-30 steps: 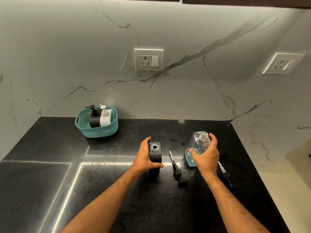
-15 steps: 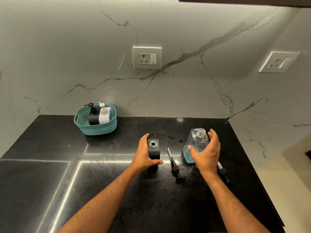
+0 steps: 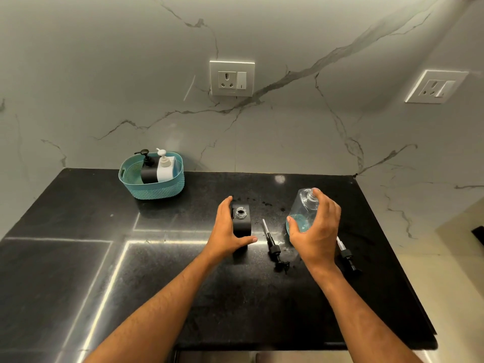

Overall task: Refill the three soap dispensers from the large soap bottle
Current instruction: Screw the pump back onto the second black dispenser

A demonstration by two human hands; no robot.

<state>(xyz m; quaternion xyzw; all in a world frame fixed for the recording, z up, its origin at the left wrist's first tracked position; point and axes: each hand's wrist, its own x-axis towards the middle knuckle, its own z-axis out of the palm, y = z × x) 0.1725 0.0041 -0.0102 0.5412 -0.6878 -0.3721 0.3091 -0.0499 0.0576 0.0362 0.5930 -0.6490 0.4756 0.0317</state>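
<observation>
The left hand (image 3: 227, 231) grips an open black dispenser (image 3: 241, 222) standing upright on the black table (image 3: 78, 258), its fingers curled along the left side and the thumb laid across the near face; the round neck at the top is uncapped. The right hand (image 3: 318, 229) holds the large clear bottle (image 3: 301, 213), thumb on the near left wall and fingers wrapped round the right side up to the neck, which is also uncapped. The bottle stands near the dispenser, on its right, and carries a shallow layer of blue soap at the bottom (most of it looks empty). Between the two containers a black pump (image 3: 272, 244) lies flat on the table with its tube pointing toward the wall. A second pump (image 3: 345, 254) lies just right of the right wrist, partly hidden by it. At the back left, close to the marble wall (image 3: 104, 74), a teal basket (image 3: 154, 189) holds two more dispensers side by side, a black one (image 3: 148, 171) on the left and a white one (image 3: 166, 170) on the right, both with pumps fitted. Two sockets (image 3: 232, 78) sit on the wall above.
</observation>
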